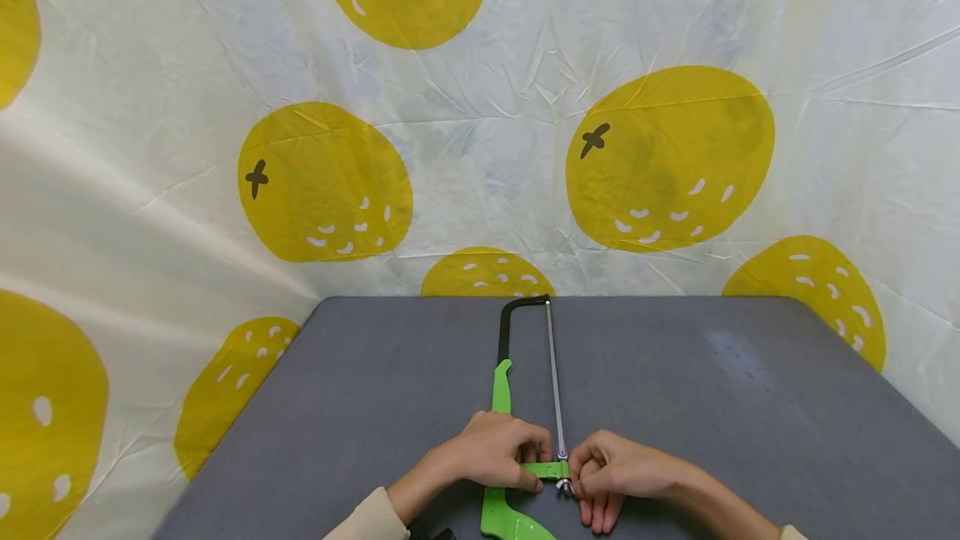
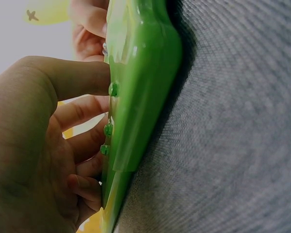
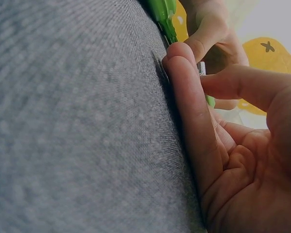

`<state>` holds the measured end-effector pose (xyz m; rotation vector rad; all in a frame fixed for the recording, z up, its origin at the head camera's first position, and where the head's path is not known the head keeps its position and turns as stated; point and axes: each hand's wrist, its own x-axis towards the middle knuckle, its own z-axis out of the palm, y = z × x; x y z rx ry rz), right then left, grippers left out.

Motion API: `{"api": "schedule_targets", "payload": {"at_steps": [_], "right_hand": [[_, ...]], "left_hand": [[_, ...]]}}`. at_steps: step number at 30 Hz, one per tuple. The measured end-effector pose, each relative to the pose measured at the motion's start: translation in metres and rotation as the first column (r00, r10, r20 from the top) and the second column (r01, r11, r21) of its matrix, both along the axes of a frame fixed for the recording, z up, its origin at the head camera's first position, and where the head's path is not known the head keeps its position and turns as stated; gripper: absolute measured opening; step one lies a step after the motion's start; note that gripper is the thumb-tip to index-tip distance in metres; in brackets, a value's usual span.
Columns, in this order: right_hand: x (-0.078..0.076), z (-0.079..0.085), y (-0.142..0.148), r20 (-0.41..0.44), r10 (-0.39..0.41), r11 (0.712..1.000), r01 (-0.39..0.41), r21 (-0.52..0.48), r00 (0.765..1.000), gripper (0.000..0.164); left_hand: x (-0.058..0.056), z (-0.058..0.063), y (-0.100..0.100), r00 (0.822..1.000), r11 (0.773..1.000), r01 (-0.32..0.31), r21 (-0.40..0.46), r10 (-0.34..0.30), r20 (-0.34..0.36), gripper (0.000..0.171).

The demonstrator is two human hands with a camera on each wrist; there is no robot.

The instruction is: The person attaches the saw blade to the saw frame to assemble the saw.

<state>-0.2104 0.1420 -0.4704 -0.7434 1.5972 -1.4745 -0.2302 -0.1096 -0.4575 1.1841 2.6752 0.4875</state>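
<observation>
A hacksaw (image 1: 503, 394) lies on its side on the grey table, its black front bow pointing away and its green handle (image 1: 510, 519) toward me. The silver blade (image 1: 555, 382) runs along the right side of the frame. My left hand (image 1: 497, 450) lies over the green frame and holds the short green crosspiece (image 1: 547, 470) with thumb and fingers. At the near end of the blade, my right hand (image 1: 626, 469) pinches at the small silver wing nut (image 1: 564, 487). In the right wrist view, the fingers hide most of that nut. The left wrist view shows the green frame (image 2: 145, 82) close up.
Grey cloth covers the tabletop (image 1: 675, 382). Behind it and to the sides hangs a pale curtain (image 1: 480, 182) printed with yellow fruit. A small dark object (image 1: 445, 534) shows at the lower edge, beside the left sleeve (image 1: 372, 517).
</observation>
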Motion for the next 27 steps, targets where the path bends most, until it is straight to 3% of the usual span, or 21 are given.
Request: {"api": "schedule_targets", "payload": {"at_steps": [11,16,27], "right_hand": [[0.0,0.0033,-0.0007,0.014,-0.003,1.0,0.003,-0.004,1.0,0.028],[0.0013,0.004,-0.0022,-0.009,-0.012,1.0,0.012,0.005,1.0,0.034],[0.0049,0.0029,-0.0074,-0.08,-0.093,0.994,0.097,0.05,0.993,0.04]], "left_hand": [[-0.0004,0.0022,0.0,1.0,1.0,0.005,0.005,-0.005,-0.001,0.018],[0.0003,0.003,-0.0006,1.0,1.0,0.002,0.01,-0.002,0.015,0.018],[-0.0005,0.0022,0.0004,1.0,1.0,-0.002,0.005,0.002,0.001,0.018]]}}
